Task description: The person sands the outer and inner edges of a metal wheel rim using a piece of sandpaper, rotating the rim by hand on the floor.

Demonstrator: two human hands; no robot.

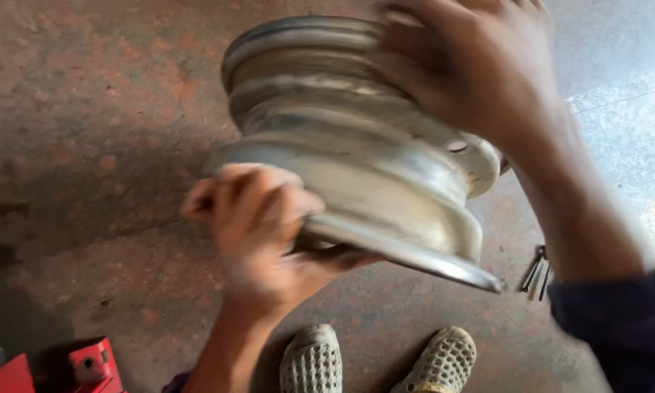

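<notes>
Rim (356, 153): a bare steel wheel rim held in the air above the floor (87, 145), tilted, its nearer flange low and toward the right.
Left hand (258, 233): grip closed around the lower flange, fingers curled over the edge, palm beneath.
Right hand (473, 69): grip spread over the top of the rim near its far edge, fingers wrapped down the side; it presses on the metal rather than pinching it.
Weight: it looks heavy for its size, since both hands carry it.
Stiffness: rigid metal, no give; likely to dent the floor or a foot sooner than itself.
Surface: smooth, dull silver, probably slick where worn; the rolled flanges give the surest hold.
Where to hold: the two flanges on opposite sides, as now; the stepped barrel between them offers little purchase.
Look: grey-silver, scuffed and stained, with stepped rings round the barrel and a small hole (456, 146) in the face toward the right.
Below: two perforated clogs (375, 360) on the stained floor.
Nearby: thin dark metal tools (535, 271) lying at the right, a red metal part (87, 364) at lower left.
Blur: both hands are smeared, so finger detail is unclear.
</notes>
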